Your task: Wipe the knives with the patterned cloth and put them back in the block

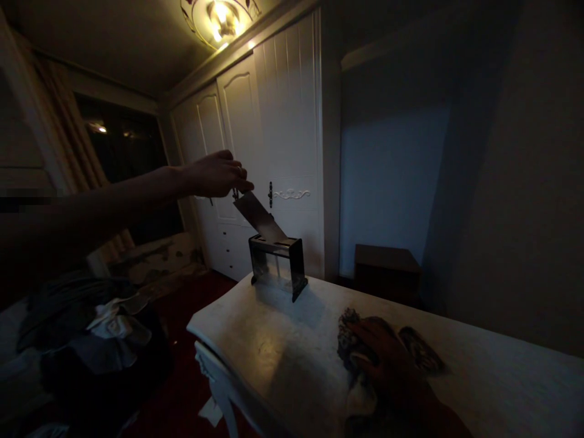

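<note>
My left hand (221, 174) is stretched out over the far end of the table, its fingers closed on the upper end of a cleaver (260, 217) with a broad, flat blade. The blade slants down to the right, and its lower end meets the slotted top of a knife holder (276, 246). Whether it has entered a slot, I cannot tell. The holder stands upright, with dark sides and a see-through front. On the table nearer me, my right hand (383, 353) is closed over a bunched, dark patterned cloth (347, 340). Dim light hides its fingertips.
The pale table (314, 365) has a curved edge on the left. A dark patterned item (422, 351) lies just right of my right hand. Clothes (114, 322) are heaped at the left. Behind stand a white wardrobe (292, 134) and a low brown cabinet (387, 258).
</note>
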Action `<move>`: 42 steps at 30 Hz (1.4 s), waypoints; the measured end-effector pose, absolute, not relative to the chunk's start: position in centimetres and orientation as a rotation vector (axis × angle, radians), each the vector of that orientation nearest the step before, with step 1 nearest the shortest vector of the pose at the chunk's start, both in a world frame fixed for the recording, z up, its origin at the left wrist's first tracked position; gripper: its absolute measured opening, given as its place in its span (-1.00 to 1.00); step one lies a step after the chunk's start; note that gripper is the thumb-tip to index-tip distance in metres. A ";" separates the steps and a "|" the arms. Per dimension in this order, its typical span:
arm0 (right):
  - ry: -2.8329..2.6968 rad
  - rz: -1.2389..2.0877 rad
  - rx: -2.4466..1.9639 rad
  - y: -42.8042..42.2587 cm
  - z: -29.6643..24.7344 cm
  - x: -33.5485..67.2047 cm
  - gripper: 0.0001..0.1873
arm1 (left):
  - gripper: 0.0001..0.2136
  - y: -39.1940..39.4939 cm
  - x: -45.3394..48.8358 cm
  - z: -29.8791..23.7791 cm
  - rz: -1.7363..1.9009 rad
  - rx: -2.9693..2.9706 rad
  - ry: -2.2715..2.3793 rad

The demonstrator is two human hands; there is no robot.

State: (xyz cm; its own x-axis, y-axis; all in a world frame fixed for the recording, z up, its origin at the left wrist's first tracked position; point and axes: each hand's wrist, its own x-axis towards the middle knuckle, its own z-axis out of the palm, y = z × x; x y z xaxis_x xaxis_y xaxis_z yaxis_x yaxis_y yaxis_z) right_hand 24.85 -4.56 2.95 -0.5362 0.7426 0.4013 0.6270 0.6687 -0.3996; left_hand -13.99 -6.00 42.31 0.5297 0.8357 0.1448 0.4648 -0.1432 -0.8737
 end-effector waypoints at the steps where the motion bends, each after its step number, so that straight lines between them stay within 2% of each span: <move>1: -2.330 0.273 -1.049 -4.6 3.0 24.8 -0.42 | -0.54 -5.7 -13.6 42.6 0.492 -1.776 -1.071; 10: -2.300 0.334 -1.070 -5.2 3.9 24.8 -0.41 | -0.60 -2.2 -10.1 43.3 0.586 -1.744 -1.044; 20: -2.302 0.293 -1.004 -4.9 3.5 24.9 -0.42 | -0.65 0.4 -9.4 43.5 0.516 -1.879 -1.086; 24: -2.317 0.274 -0.982 -4.8 3.4 24.9 -0.42 | -0.66 0.7 -8.6 43.1 0.496 -1.930 -1.141; 30: -2.314 0.241 -0.981 -4.7 3.1 24.9 -0.41 | -0.65 0.8 -7.3 41.7 0.659 -1.784 -1.024; 38: -2.312 0.237 -0.975 -4.6 2.7 24.9 -0.41 | -0.71 2.0 -7.3 40.4 0.566 -1.878 -1.065; 42: -2.295 0.247 -0.980 -4.6 2.7 24.9 -0.42 | -0.68 1.8 -6.9 40.1 0.616 -1.854 -1.051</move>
State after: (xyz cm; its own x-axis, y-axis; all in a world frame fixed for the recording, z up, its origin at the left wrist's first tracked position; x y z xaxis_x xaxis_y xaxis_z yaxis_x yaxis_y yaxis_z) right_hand 24.93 -4.62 2.75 -0.5302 0.7042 0.4723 0.5876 0.7067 -0.3940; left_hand -6.88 1.80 40.07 0.5164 0.8563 0.0056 0.4135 -0.2437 -0.8773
